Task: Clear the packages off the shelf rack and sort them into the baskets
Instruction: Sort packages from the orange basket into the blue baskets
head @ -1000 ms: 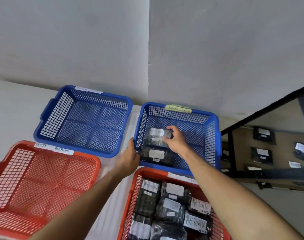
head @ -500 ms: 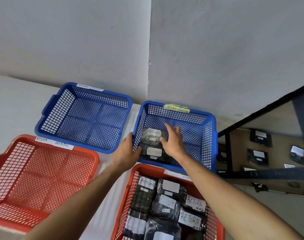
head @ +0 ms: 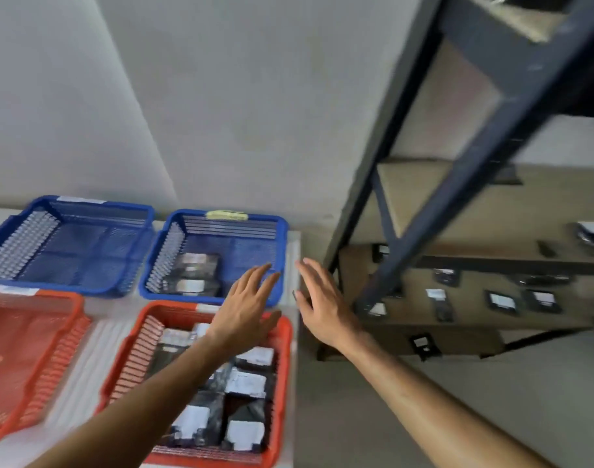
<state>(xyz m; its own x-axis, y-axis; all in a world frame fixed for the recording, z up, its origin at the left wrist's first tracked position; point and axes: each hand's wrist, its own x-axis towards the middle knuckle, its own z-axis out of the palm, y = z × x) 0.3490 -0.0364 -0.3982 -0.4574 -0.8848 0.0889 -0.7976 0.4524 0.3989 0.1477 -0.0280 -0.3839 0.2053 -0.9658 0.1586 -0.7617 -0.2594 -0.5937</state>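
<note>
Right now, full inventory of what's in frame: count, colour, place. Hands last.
Blue plastic mesh baskets: 2, back row; left one shows no packages, right one holds two.
Red plastic mesh baskets: 2, front row; left one shows no packages, right one filled.
Black plastic packages with white labels: several in right red basket, two in right blue basket, more on rack boards; blur blocks exact count.
Dark metal shelf rack: 1, right.
White table: 1, under baskets.
Left hand: open, above right baskets.
Right hand: open, toward rack.
</note>
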